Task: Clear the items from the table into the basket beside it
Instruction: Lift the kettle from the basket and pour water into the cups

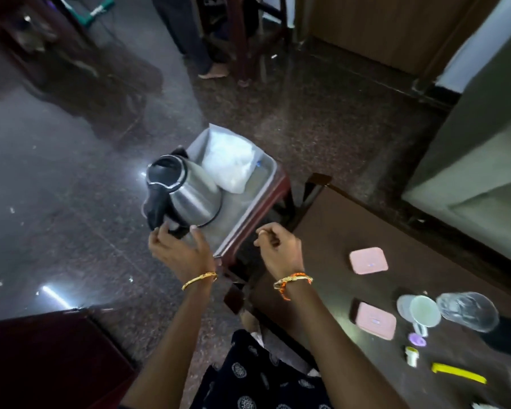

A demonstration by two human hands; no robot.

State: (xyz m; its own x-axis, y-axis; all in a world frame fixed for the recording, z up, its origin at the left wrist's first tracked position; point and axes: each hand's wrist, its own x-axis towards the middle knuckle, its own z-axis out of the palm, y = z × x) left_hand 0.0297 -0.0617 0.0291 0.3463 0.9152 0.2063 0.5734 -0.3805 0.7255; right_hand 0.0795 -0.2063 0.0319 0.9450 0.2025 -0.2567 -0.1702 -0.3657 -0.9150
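Note:
A steel electric kettle with a black handle and lid leans at the near left corner of the grey basket. The basket rests on a maroon stool to the left of the brown table. My left hand is just below the kettle with its fingers apart, and the fingertips and thumb touch the lower end of the handle and the base. My right hand hovers over the stool's near edge, loosely curled and holding nothing. A white plastic bag lies in the basket.
On the table lie two pink square lids, a white mug, a clear glass container, a purple cap, a small white bottle and a yellow strip. A person's feet and chair legs are beyond the basket.

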